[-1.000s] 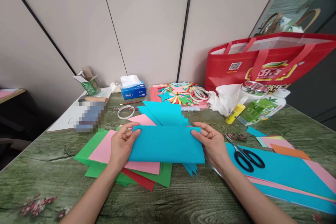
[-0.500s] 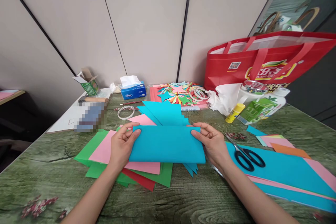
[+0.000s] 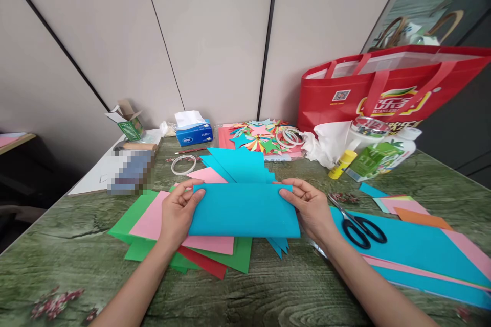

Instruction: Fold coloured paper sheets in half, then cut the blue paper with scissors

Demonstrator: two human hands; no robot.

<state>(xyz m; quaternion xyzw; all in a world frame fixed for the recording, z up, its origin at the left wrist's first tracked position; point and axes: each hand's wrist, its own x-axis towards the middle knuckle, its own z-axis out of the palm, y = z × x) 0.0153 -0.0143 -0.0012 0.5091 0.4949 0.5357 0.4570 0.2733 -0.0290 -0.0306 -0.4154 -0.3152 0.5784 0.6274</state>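
Observation:
Between my hands is a folded sheet of blue paper (image 3: 245,210), its fold toward me and its open edges at the far side. My left hand (image 3: 179,209) pinches the far left corner, thumb on top. The far right corner is pinched by my right hand (image 3: 310,209) in the same way. Under and behind the sheet lie blue paper pieces (image 3: 240,163) with pointed ends. Green paper (image 3: 134,219), pink paper (image 3: 151,217) and a red piece (image 3: 209,264) are spread beneath on the left.
Black-handled scissors (image 3: 358,227) rest on blue sheets (image 3: 414,245) at the right. Farther back stand a glue stick (image 3: 342,164), a red bag (image 3: 330,104) and a tissue box (image 3: 194,134). A tape roll (image 3: 183,165) and paper stars (image 3: 261,135) lie behind my hands.

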